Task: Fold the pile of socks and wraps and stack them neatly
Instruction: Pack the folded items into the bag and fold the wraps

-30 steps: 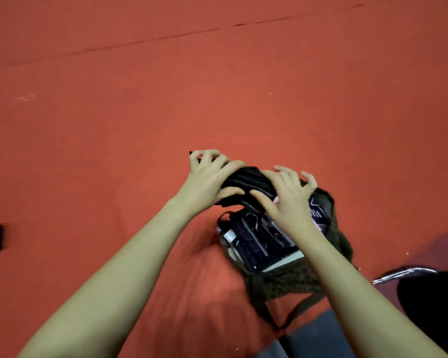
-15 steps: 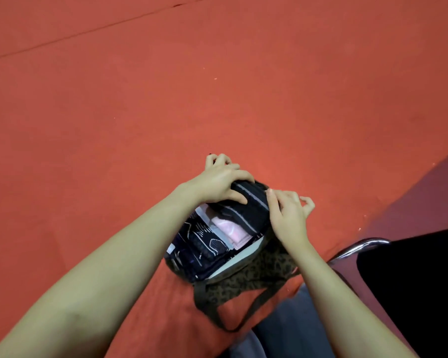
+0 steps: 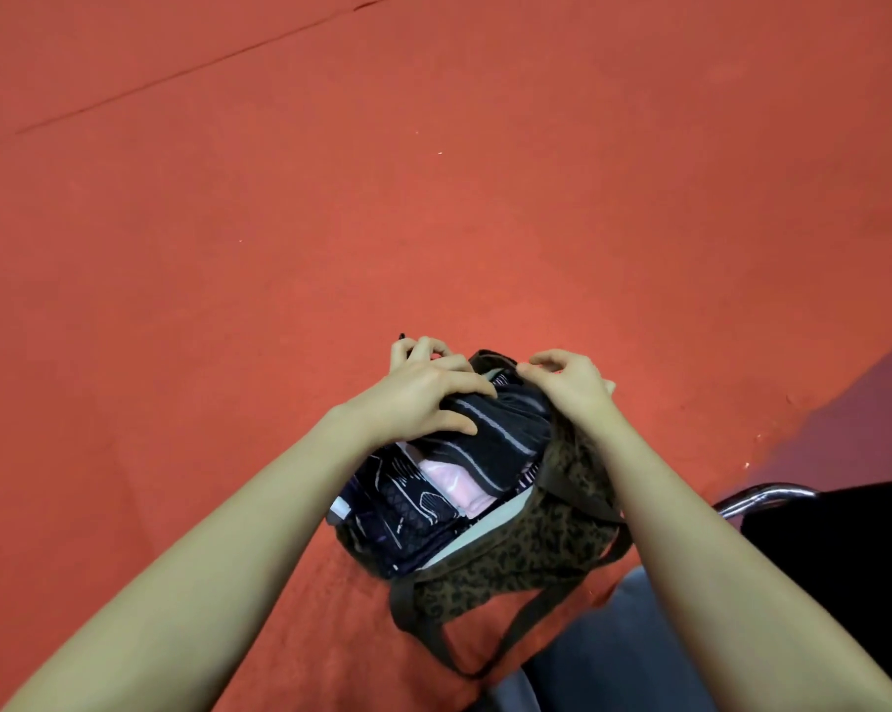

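- The right hand point(image 3: 570, 385) has left the striped bundle point(image 3: 505, 436) and gone to the far rim of the leopard-print bag point(image 3: 526, 552), where its fingers point(image 3: 539, 363) are curled and seem to pinch the fabric edge; half a second ago that hand lay against the bundle's right side
- The left hand point(image 3: 423, 398) stays on top of the bundle, fingers spread and bent over the dark cloth, pressing or gripping it at the bag's mouth; whether the far fingers also hold something small and dark I cannot tell
- The bundle now sits partly inside the bag, above a pink piece point(image 3: 451, 480) and a dark patterned pouch point(image 3: 408, 511); I judge the folded items are being packed or pulled from the bag, so the stacking step is near this bag rather than on the red floor point(image 3: 331, 223)
- Edges: the bag's mouth is narrow and crowded, and its straps point(image 3: 516, 624) loop loosely toward the person; a chrome chair frame point(image 3: 762, 498) stands just beside the right forearm
- Open room: the floor spreads wide ahead and to the left; the right is hemmed by the chair and a darker strip of floor
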`<state>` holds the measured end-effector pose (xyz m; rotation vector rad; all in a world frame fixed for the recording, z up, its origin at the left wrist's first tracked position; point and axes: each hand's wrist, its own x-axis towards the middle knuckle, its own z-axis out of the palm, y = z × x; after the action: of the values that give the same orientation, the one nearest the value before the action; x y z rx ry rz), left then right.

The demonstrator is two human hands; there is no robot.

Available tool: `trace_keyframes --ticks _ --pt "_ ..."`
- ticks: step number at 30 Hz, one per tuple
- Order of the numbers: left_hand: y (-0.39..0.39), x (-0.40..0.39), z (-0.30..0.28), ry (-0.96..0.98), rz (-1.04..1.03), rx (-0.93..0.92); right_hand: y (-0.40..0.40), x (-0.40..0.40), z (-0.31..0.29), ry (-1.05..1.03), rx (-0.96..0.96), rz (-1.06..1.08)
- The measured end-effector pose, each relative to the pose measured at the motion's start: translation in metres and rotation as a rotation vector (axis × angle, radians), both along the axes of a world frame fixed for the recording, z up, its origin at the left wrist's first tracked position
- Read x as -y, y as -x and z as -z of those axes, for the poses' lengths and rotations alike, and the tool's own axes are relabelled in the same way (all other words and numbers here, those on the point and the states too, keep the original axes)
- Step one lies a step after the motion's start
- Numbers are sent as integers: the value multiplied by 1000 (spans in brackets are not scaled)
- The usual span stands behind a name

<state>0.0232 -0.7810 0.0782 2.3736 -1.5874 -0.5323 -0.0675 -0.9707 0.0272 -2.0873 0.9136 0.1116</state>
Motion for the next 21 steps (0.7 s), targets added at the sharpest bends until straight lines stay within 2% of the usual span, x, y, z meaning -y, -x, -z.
trace_keyframes --ticks 3,7,10,14,18,21 --pt "1 4 -1 -5 21 8 -4 6 -1 123 -91 -183" --pt "-3 10 -4 12 22 -25 5 13 -2 417 40 -275" --pt "-9 31 -8 -1 46 -84 14 20 -3 376 152 -272" --pt "-2 63 3 -37 127 -76 21 27 -5 261 164 -266" --pt "8 74 27 -29 78 -69 29 23 7 369 159 -184" --pt "12 70 41 7 -4 23 32 19 14 471 139 -155"
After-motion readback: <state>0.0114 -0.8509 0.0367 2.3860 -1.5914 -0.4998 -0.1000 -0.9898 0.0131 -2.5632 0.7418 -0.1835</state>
